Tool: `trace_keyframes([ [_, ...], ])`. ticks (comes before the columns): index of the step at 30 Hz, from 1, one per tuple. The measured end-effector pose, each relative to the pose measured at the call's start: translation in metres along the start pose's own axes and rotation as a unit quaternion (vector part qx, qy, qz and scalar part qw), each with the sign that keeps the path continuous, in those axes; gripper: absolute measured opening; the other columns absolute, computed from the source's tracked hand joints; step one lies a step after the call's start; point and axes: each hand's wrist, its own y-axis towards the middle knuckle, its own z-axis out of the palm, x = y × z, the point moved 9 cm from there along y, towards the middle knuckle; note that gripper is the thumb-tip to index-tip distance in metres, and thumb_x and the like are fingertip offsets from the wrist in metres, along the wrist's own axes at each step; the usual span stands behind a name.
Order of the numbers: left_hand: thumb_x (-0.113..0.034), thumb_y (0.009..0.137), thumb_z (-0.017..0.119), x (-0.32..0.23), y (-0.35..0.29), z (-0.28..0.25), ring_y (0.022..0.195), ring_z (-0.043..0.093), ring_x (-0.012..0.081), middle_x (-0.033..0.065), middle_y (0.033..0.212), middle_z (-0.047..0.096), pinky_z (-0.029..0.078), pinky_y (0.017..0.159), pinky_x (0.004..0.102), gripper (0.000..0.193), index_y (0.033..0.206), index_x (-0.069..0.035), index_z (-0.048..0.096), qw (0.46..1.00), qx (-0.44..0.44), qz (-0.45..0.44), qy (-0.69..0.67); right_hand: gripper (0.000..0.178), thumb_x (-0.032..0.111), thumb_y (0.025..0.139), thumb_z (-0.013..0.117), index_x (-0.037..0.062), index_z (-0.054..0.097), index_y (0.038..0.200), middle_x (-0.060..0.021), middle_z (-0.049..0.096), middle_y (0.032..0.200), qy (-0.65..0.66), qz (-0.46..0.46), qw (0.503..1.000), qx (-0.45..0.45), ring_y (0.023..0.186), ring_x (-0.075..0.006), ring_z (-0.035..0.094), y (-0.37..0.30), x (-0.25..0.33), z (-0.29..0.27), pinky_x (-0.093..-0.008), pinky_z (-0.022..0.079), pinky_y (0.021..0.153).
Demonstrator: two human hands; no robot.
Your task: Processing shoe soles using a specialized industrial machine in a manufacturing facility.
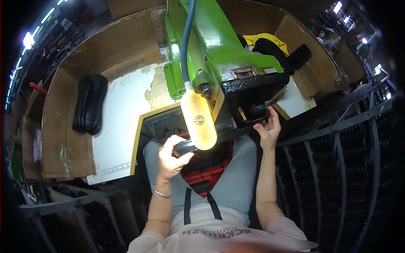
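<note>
While the green machine (219,46) looms over the lap, the left hand (171,156) is wrapped around a dark sole (184,147), fingers curled shut on it, thumb over the top. That sole sits just below the machine's black head (253,90), partly hidden behind the glowing yellow lamp (198,120). Its long axis runs roughly level, left to right, tipped up a touch toward the machine; the free end points right, under the lamp, while the near end is buried in the fist. Which end is toe or heel, I cannot tell.

Over to the right hand (268,128): it's up at the lower right corner of the black head, palm open, fingers spread and reaching into the dark gap beneath it. Whether the fingertips pinch anything there is hidden in shadow, so it reads as open, touching the machine's underside.

A blue hose (187,38) drops down the machine's front to the lamp. Below the machine, between the knees, sits a red crate (206,173). Left of the machine, on the white table (122,126), lies a stack of black soles (89,104), lengthwise away from the person, close against the cardboard wall (59,126). Behind the machine to the right, a yellow cloth (261,39) peeks out.
</note>
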Motion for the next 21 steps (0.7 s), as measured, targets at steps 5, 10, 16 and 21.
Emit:
trace_keyframes([
  [5, -0.023, 0.074, 0.08, 0.001, -0.001, -0.038, 0.071, 0.061, 0.0136, 0.0063, 0.083, 0.058, 0.048, 0.063, 0.0242, 0.04, 0.096, 0.0, 0.056, 0.999, -0.006, 0.03, -0.038, 0.077, 0.018, 0.066, 0.088, -0.0035, 0.048, 0.128, -0.0112, 0.048, 0.13, -0.005, -0.009, 1.0, 0.011, 0.118, -0.0213, 0.05, -0.011, -0.006, 0.031, -0.0339, 0.044, 0.097],
  [10, -0.029, 0.074, 0.081, 0.028, -0.017, -0.09, 0.073, 0.053, 0.0128, 0.0045, 0.08, 0.053, 0.044, 0.064, 0.0245, 0.041, 0.092, -0.002, 0.055, 0.998, -0.021, 0.04, -0.04, 0.082, 0.036, 0.056, 0.091, -0.003, 0.056, 0.12, -0.0177, 0.041, 0.134, -0.275, -0.172, 0.946, -0.01, 0.116, -0.0274, 0.047, -0.032, 0.019, 0.065, -0.0374, 0.041, 0.097],
  [16, -0.014, 0.07, 0.084, 0.076, -0.031, -0.106, 0.085, 0.061, 0.0183, 0.0069, 0.09, 0.056, 0.05, 0.081, 0.0302, 0.038, 0.093, -0.003, 0.056, 0.969, -0.003, -0.117, -0.218, 0.078, 0.031, 0.052, 0.093, -0.001, 0.056, 0.114, -0.0148, 0.05, 0.115, -0.167, -0.199, 0.963, -0.067, 0.102, -0.0274, 0.052, -0.053, 0.023, 0.091, -0.0372, 0.044, 0.089],
  [21, -0.008, 0.062, 0.084, 0.083, -0.019, -0.081, 0.086, 0.062, 0.0181, 0.008, 0.089, 0.063, 0.049, 0.081, 0.0298, 0.038, 0.092, -0.002, 0.061, 0.984, 0.123, -0.059, 0.112, 0.072, 0.022, 0.046, 0.094, 0.0039, 0.061, 0.108, -0.0096, 0.058, 0.106, -0.25, -0.288, 0.924, -0.034, 0.093, -0.0278, 0.058, -0.062, 0.04, 0.116, -0.0372, 0.049, 0.081],
])
